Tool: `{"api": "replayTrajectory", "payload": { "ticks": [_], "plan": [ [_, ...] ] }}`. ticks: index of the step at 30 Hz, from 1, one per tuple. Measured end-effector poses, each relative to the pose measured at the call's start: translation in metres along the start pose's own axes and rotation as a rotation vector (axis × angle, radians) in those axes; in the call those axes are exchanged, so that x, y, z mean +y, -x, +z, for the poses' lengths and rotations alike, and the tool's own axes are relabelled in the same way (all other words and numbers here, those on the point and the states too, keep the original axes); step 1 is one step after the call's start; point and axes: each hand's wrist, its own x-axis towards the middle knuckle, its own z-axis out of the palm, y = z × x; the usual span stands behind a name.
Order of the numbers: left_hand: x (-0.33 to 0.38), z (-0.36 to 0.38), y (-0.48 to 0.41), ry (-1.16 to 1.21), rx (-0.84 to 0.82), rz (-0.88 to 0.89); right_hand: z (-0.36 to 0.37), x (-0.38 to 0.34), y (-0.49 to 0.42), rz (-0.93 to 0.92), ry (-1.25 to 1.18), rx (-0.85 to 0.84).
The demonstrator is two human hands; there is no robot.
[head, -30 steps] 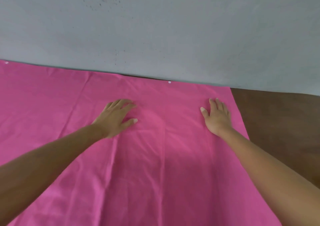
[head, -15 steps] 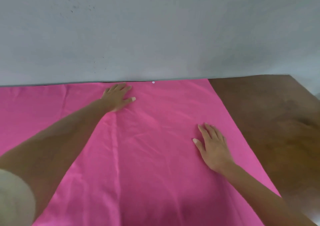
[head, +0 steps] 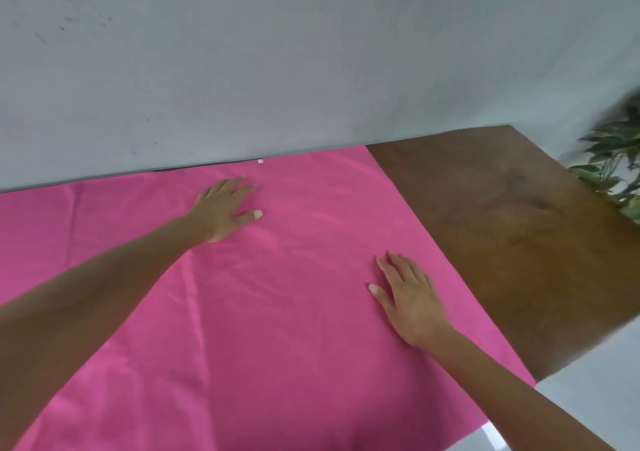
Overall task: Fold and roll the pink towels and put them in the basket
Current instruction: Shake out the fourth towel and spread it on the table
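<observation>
Pink towel [head: 277, 329] lies spread flat on the brown wooden table [head: 502, 242], and its far edge runs along the grey wall [head: 311, 52]. The towel's right edge leaves bare wood to the right. Your left hand [head: 225, 211] is palm down near the far edge, fingers straight and close together, thumb stuck out to the side. It is pressing flat and gripping nothing. Your right hand [head: 408, 301] is palm down nearer to you, close to the towel's right edge. Its fingers are also straight and nearly together with the thumb out, and it holds nothing. There are soft creases in the cloth between and left of your arms. A small white dot [head: 260, 161] sits at the towel's far edge, just beyond your left fingertips. A blurred green plant [head: 616, 166] is past the table's far right corner.
</observation>
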Motion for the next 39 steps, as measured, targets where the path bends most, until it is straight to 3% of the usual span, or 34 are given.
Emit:
{"api": "replayTrajectory", "payload": {
  "ticks": [12, 17, 25, 32, 39],
  "plan": [
    [0.190, 0.053, 0.023, 0.082, -0.079, 0.336, 0.012, 0.088, 0.102, 0.042, -0.029, 0.003],
    [0.253, 0.080, 0.025, 0.008, -0.121, 0.475, 0.015, 0.131, 0.141, 0.080, -0.038, 0.032],
    [0.281, 0.086, 0.029, 0.018, -0.061, 0.389, 0.021, 0.190, 0.171, 0.158, -0.079, 0.102],
    [0.301, 0.078, -0.003, -0.036, 0.025, 0.342, 0.019, 0.189, 0.166, 0.217, -0.252, 0.171],
    [0.321, 0.062, -0.048, 0.009, 0.063, 0.487, 0.022, 0.181, 0.167, 0.329, -0.432, 0.267]
  ]
}}
